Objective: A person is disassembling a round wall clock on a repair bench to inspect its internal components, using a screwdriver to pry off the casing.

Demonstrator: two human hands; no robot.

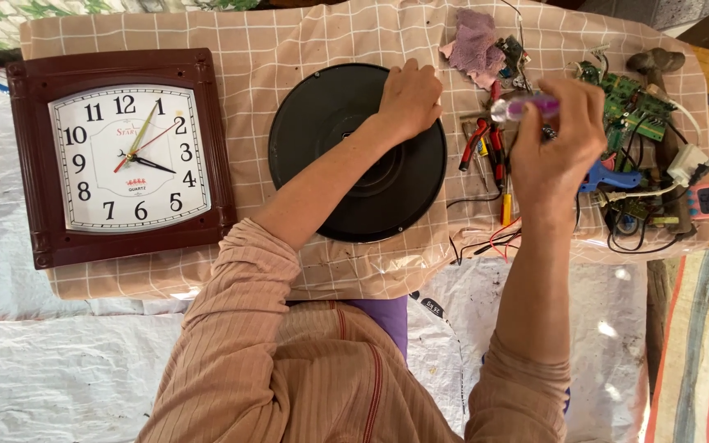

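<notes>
The left hand point(409, 98) lies curled, knuckles up, on the upper right rim of the round black clock back point(357, 152), pressing it onto the checked tablecloth point(289, 49); whether anything sits under those fingers cannot be told. The right hand point(558, 139) is raised just right of the disc, its fingers closed round the clear purple handle of a small screwdriver point(525, 106), whose tip is hidden. The hold looks sensible to me: with the smooth plastic disc pinned flat at its edge it should not spin or slide, and the driver would do best brought down straight over the disc's raised centre rather than at a slant. The disc is matt, dark and concentrically stepped. Well to its left lies a square wall clock point(121, 156) with a glossy brown moulded frame and a white dial. Just right of the disc lie red-handled pliers point(476, 141) and thin red and black wires point(494, 239); above these sits a crumpled pink rag point(473, 43). Farther right of the disc lie green circuit boards point(632, 102) and a blue glue gun point(609, 176).
</notes>
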